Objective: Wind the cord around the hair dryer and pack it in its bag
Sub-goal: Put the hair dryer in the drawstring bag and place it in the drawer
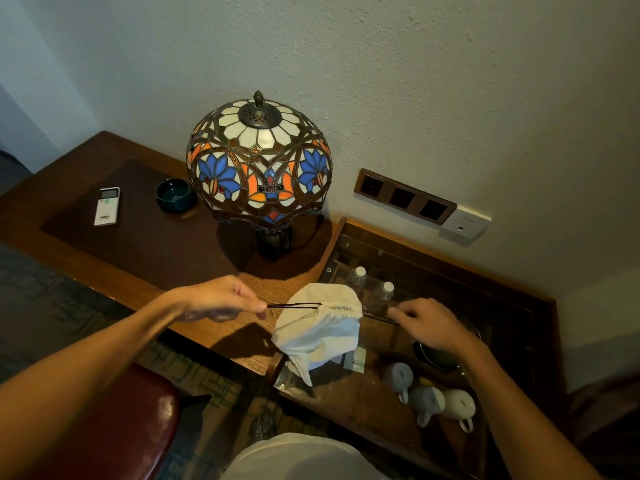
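A white cloth drawstring bag (320,336) hangs in the air above the desk's right end, bulging, its mouth gathered nearly closed. Dark drawstrings (294,305) run out of both sides of the mouth. My left hand (221,299) pinches the left string, pulled taut. My right hand (427,322) pinches the right string (379,318). The hair dryer and its cord are not visible; whatever fills the bag is hidden by the cloth.
A stained-glass lamp (259,161) stands on the wooden desk (194,258), with a dark ashtray (175,195) and white remote (107,206) to its left. The glass-topped cabinet (433,341) on the right holds water bottles (358,277), mugs (427,401) and a kettle. A red chair (138,410) is below left.
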